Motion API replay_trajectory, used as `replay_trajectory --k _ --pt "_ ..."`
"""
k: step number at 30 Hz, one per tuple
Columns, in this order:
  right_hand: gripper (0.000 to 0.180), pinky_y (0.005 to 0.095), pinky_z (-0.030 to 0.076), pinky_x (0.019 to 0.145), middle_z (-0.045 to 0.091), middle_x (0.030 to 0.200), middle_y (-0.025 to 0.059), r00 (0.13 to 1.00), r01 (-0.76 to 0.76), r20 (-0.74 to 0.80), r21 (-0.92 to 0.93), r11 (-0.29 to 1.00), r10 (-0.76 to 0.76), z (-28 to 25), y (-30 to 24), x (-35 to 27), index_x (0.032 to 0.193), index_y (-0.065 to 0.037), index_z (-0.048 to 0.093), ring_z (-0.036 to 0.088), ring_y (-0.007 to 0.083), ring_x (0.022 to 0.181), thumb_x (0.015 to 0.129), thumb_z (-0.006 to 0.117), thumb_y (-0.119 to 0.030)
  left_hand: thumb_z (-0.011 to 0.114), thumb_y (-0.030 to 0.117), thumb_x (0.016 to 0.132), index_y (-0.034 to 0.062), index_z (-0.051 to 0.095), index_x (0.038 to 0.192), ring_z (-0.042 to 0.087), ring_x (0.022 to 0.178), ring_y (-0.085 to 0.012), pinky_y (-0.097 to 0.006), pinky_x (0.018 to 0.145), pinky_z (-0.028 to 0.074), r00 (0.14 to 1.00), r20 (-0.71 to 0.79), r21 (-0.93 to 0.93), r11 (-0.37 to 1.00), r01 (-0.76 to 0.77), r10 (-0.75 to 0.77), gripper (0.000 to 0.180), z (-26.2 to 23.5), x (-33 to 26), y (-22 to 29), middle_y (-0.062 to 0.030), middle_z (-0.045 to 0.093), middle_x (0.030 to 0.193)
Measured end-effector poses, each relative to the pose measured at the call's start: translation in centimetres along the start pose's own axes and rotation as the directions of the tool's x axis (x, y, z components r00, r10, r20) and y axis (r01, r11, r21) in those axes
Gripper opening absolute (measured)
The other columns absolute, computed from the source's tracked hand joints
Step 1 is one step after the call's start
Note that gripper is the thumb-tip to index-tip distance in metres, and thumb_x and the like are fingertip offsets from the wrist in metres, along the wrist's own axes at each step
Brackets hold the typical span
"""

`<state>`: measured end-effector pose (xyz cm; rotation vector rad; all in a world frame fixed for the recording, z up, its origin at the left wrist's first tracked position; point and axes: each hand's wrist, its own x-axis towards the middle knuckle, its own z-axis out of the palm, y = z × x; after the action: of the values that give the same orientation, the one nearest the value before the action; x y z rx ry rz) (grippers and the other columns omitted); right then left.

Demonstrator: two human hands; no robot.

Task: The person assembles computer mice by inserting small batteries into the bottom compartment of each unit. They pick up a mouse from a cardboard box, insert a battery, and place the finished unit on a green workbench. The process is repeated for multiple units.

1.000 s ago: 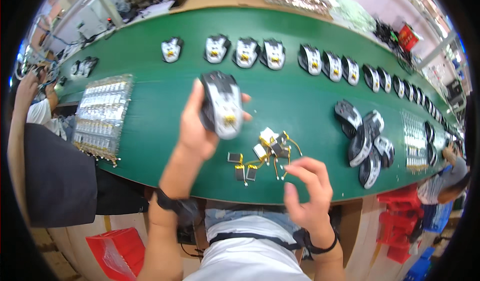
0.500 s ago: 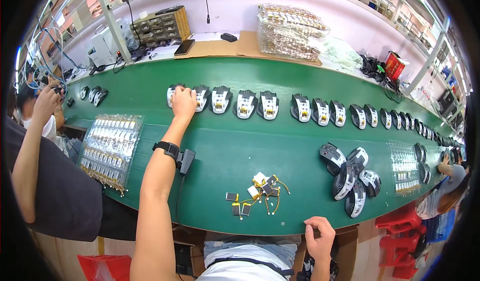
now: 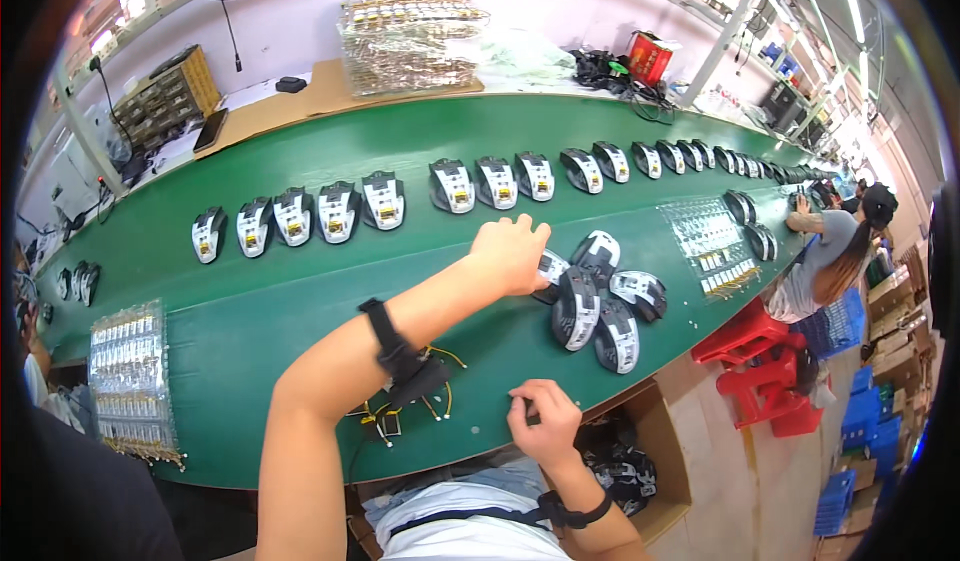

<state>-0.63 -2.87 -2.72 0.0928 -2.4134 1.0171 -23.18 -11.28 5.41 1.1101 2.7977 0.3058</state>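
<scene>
My left hand (image 3: 510, 253) reaches across the green bench, its fingers closed over the left-hand computer mouse (image 3: 549, 271) of a small cluster. That mouse is partly hidden by the hand. Right beside it lie several more black-and-white mice, among them one in the middle (image 3: 576, 309) and one near the front (image 3: 617, 339). My right hand (image 3: 545, 421) hovers by the bench's front edge, loosely curled, with nothing seen in it. Beneath my left forearm lie small battery packs (image 3: 391, 424) with yellow wires, partly covered by the wrist strap's dark box.
Along the bench runs a line of mice (image 3: 339, 213) with yellow parts inside. Clear trays of batteries lie left (image 3: 130, 381) and right (image 3: 708, 246). A bagged stack (image 3: 410, 46) stands behind. A co-worker (image 3: 835, 251) sits right; an open carton (image 3: 668, 461) stands below the edge.
My left hand has left the row's left-end mouse and swung right onto the cluster. The view has turned right. My right hand stays curled near the bench edge.
</scene>
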Motion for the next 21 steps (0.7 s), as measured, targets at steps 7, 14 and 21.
replay_trajectory --k 7,14,21 --pt "0.013 0.0284 0.05 0.051 0.067 0.084 0.0059 0.999 0.033 -0.021 0.012 0.999 -0.033 0.3 0.2 -0.3 0.083 -0.006 0.068 0.061 0.0186 0.06 0.072 0.068 0.001 0.079 0.019 0.067 0.0284 0.05 0.14 0.049 0.126 -0.0376 -0.047 0.104 0.047 0.934 0.304 -0.032 0.982 -0.184 0.185 0.078 1.4 2.2 -4.6 -0.0103 0.044 0.144" --pt "0.013 0.0264 0.047 0.048 0.067 0.086 0.0098 0.994 0.103 -0.03 0.007 0.995 -0.103 0.6 0.6 -0.4 0.084 -0.004 0.068 0.06 0.0163 0.056 0.074 0.065 0.003 0.057 -0.001 0.071 0.0037 0.05 0.139 0.04 0.138 -0.0395 -0.042 0.115 0.036 0.972 -0.04 -0.439 0.869 -0.226 0.233 0.068 1.7 -4.6 -13.8 -0.0251 0.042 0.148" --pt "0.022 0.0332 0.052 0.06 0.066 0.092 0.0097 0.952 -0.137 0.288 0.09 0.986 0.106 -0.9 -0.9 2.2 0.097 -0.005 0.067 0.062 0.0226 0.064 0.075 0.07 -0.003 0.07 0.071 0.072 -0.0115 0.055 0.12 0.049 0.124 -0.0415 -0.049 0.102 0.045 0.933 0.039 -0.042 0.933 0.358 -0.357 0.097 3.4 -6.0 -8.2 -0.0253 0.052 0.13"
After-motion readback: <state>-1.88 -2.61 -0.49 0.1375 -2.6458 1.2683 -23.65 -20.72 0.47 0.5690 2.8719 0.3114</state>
